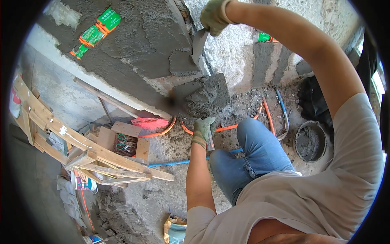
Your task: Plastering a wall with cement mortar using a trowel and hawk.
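Observation:
My left hand, in a greenish work glove, is closed round the handle of a plasterer's hawk. A heap of wet grey mortar covers its plate, which is close to the wall's lower corner. My right hand, gloved too, is raised at the top and closed on a trowel. The trowel's blade is against the edge of the freshly plastered wall, where grey mortar meets a bare whitish strip. The trowel's handle is hidden in the glove.
Green boxes with orange rims are set in the plaster. Orange conduit and blue pipe cross the rubble floor. A mortar bucket stands right; a wooden trestle, a cardboard box of tools and a red broom are left.

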### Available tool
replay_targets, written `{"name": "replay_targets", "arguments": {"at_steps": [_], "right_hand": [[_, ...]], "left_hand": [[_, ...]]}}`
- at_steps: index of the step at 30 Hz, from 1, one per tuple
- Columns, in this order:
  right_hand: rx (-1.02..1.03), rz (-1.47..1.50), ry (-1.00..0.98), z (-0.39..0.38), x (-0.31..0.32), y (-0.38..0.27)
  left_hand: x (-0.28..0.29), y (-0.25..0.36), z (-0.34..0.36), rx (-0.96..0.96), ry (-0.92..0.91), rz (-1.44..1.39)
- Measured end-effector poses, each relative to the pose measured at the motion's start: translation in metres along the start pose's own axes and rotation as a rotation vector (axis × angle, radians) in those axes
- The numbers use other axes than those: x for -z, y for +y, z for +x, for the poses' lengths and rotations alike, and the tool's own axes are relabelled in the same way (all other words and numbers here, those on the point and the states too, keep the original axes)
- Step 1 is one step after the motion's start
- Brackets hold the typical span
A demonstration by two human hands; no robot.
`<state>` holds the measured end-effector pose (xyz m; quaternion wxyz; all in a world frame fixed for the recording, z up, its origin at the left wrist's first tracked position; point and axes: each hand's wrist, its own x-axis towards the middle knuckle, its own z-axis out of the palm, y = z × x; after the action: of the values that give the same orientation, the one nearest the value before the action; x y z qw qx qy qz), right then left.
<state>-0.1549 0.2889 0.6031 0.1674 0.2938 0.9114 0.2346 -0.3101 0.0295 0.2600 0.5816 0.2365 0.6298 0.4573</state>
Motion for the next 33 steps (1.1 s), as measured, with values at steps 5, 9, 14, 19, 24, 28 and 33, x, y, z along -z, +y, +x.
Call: {"name": "replay_targets", "arguments": {"at_steps": [5, 9, 14, 19, 24, 28, 33], "right_hand": [[-0.026, -0.022, 0.023, -0.014, 0.042, 0.025], [-0.039, 0.051, 0.138, -0.056, 0.021, 0.038], [0.007, 0.207, -0.019, -0.078, -0.067, -0.025], [-0.115, 0.715, 0.109, -0.109, -0.125, -0.106], [-0.090, 0.568, 0.281, -0.132, -0.132, -0.124], [-0.108, 0.548, 0.461, -0.120, -0.132, -0.139], [-0.083, 0.942, 0.041, -0.128, -0.145, -0.184]], "left_hand": [[-0.005, 0.004, -0.005, 0.027, 0.060, -0.014], [-0.006, 0.006, -0.006, 0.050, 0.090, 0.006], [-0.011, 0.005, -0.008, 0.008, 0.085, -0.017], [-0.011, -0.003, -0.029, -0.092, 0.068, -0.178], [0.002, -0.014, -0.048, -0.135, 0.158, -0.133], [-0.013, -0.037, -0.057, -0.133, 0.128, -0.248], [-0.064, -0.061, -0.063, 0.103, 0.128, -0.079]]}}
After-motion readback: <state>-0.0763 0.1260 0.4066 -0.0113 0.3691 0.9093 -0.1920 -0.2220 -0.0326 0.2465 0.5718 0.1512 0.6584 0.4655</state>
